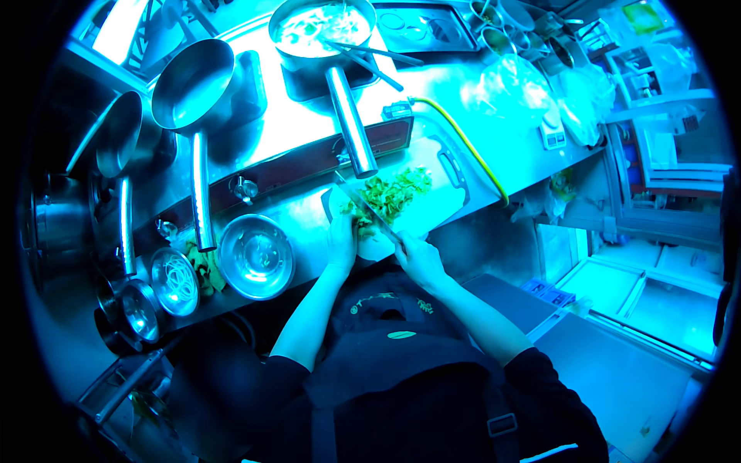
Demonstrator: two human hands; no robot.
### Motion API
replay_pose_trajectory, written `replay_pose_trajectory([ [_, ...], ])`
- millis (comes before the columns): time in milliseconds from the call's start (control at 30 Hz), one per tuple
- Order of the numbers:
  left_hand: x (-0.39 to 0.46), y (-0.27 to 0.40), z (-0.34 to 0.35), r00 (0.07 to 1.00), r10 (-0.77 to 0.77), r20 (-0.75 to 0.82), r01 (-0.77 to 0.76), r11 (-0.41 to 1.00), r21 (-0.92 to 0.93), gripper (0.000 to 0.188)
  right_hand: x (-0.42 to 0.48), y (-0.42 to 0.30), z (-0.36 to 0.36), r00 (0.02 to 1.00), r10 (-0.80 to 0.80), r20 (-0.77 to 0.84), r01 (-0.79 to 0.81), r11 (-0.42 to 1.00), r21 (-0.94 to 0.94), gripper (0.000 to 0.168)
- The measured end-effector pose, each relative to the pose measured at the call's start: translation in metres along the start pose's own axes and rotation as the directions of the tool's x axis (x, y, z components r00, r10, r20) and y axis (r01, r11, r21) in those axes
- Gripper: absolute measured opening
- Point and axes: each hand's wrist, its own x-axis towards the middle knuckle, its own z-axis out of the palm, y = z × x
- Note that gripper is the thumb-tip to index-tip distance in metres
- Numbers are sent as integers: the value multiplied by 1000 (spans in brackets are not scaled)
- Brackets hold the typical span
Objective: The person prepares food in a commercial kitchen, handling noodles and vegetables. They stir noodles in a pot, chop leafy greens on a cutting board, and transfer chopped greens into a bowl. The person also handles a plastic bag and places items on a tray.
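Observation:
My right hand (421,260) grips the handle of a kitchen knife (371,209), whose blade slants up and left across a heap of chopped leafy greens (396,192). The greens lie on a pale cutting board (443,202) with a dark grip slot at its far right end. On the left side of the blade, my left hand (343,240) is at the board's left end, its fingertips by the greens. Its fingers are partly lost in glare, so I cannot tell whether they hold any leaves.
Beyond the board, a saucepan (354,127) with light contents and chopsticks (379,58) stands on the stove; its handle overhangs the board. Two more pans, including a deep one (194,87), stand left. A metal bowl (257,257) is nearby. A yellow hose (463,142) curves right.

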Motion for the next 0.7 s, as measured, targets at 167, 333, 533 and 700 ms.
replay_pose_trajectory([
  [167,-3,2,1,992,-122,-9,121,992,-43,21,-5,-10,2,994,45,103,-35,994,-105,14],
  [333,-7,-6,0,999,32,-5,-32,999,1,18,-4,-4,32,980,135,146,-129,990,-52,17],
  [533,-14,16,-31,988,144,49,-148,985,92,27,7,11,39,999,45,21,-45,999,29,18],
  [700,-15,-11,1,996,8,86,-7,1000,-10,31,11,4,16,1000,9,29,-8,1000,-27,16],
])
